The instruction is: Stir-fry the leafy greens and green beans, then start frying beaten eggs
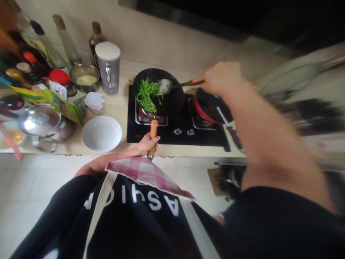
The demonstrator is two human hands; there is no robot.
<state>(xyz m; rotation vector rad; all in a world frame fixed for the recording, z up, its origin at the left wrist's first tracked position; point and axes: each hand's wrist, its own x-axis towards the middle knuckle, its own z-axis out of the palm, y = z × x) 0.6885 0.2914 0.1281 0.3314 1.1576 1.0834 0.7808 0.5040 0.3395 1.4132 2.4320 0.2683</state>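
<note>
My left hand (148, 142) is wrapped round the wooden handle of a black wok (175, 102) on the left burner. The wok is tilted, and chopped green vegetables (147, 94) lie in its left half. My right hand (219, 77), raised over the right side of the stove, grips the wooden handle of a metal spatula (165, 86). The spatula's blade rests among the greens at their right edge. Below my right forearm sits a red pan (201, 108) with a dark inside, partly hidden by the arm.
A white bowl (101, 133) stands left of the stove (145, 138). Around it are a lidded steel pot (44, 120), a white-lidded container (95, 102), a pitcher (110, 68), a steel bowl (85, 77), and several bottles along the wall. A dark range hood (242, 18) hangs overhead.
</note>
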